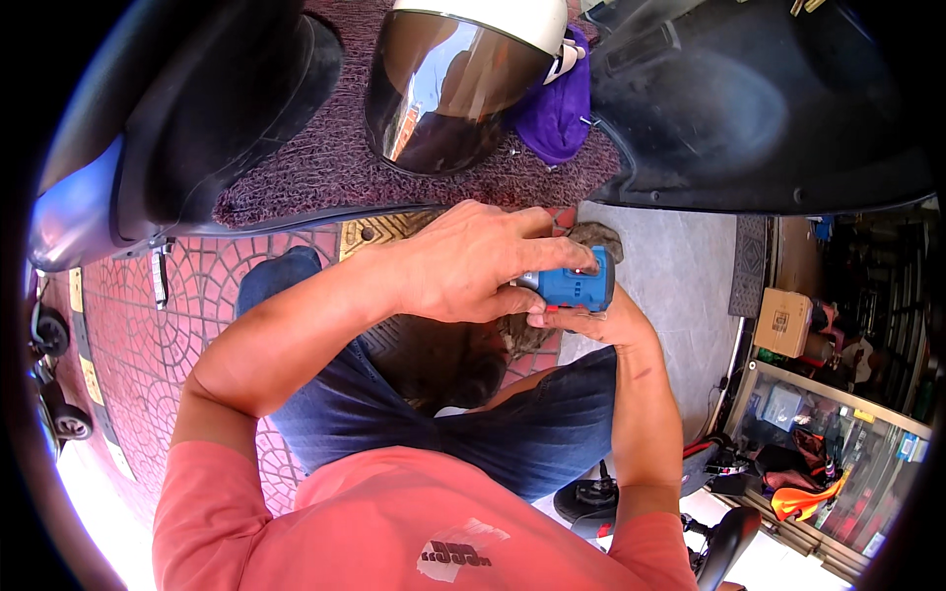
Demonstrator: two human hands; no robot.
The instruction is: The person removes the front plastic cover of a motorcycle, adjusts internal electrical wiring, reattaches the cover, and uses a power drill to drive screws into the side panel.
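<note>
A blue cordless power tool [576,288], perhaps a drill or driver, is held between both hands above my knees, below the scooter's footboard. My left hand [458,261] reaches across from the left. Its fingers lie over the top of the tool and its thumb is underneath, closed about the tool's grey front part. From below and to the right, my right hand [609,320] is closed round the tool, with most of its fingers hidden behind the blue body. The tool's tip cannot be seen.
A white helmet [458,79] with a dark visor rests on the footboard's purple-brown mat [296,172]. Beside it lies a purple cloth [557,118]. Black scooter panels [729,108] rise at both sides. A glass display case [838,448] and a cardboard box [783,322] stand to the right.
</note>
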